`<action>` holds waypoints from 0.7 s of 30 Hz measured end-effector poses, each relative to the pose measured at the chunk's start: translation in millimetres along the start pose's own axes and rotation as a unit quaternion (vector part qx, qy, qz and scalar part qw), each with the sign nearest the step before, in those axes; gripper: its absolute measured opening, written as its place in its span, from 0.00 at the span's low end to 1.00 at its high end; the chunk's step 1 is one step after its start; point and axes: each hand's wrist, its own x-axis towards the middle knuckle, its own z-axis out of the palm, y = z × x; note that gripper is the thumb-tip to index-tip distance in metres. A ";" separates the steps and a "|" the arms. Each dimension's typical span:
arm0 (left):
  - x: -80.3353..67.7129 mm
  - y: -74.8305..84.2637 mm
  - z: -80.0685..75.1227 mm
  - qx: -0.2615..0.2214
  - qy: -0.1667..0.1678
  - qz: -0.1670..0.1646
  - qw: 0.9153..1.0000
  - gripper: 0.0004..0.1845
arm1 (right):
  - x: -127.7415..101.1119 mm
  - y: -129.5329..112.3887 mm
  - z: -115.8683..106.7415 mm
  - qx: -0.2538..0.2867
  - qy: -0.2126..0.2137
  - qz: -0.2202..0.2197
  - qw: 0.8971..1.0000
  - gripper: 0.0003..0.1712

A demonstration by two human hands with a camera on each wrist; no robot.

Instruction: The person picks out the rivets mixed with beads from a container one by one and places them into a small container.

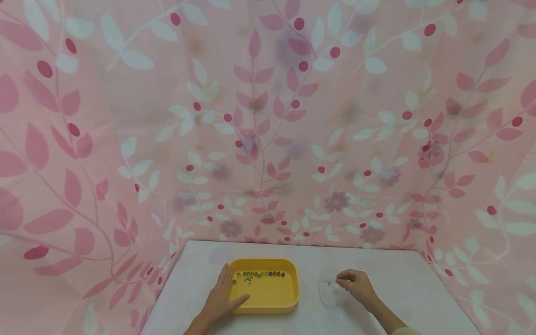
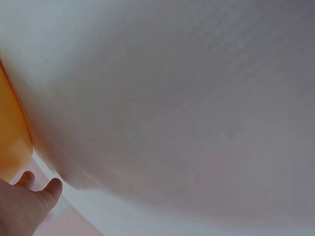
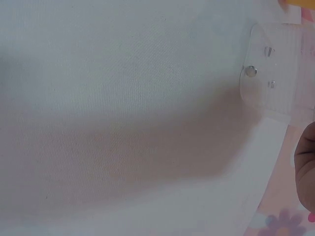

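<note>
A yellow tray (image 1: 268, 310) stands on the white table. Coloured glass beads (image 1: 264, 274) form a row along its far side, with a small cluster of shiny bits (image 1: 249, 280) below. My left hand (image 1: 221, 295) rests at the tray's left side, fingers spread along the wall and thumb over the near left part. In the left wrist view only part of that hand (image 2: 24, 206) shows. My right hand (image 1: 356, 284) is over a clear plastic box (image 1: 328, 298), fingertips drawn together; whether they pinch anything cannot be made out. A few small shiny pieces (image 3: 251, 71) lie in the box.
The white table (image 1: 310, 321) extends around the tray and box. A pink leaf-patterned cloth (image 1: 268, 139) hangs behind the table and along both sides. The box stands a short way right of the tray.
</note>
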 end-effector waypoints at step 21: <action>-1.2 2.2 -2.1 -0.001 -0.002 0.000 1.000 0.56 | -1.0 -2.4 -5.0 -0.012 -0.020 0.003 1.000 0.12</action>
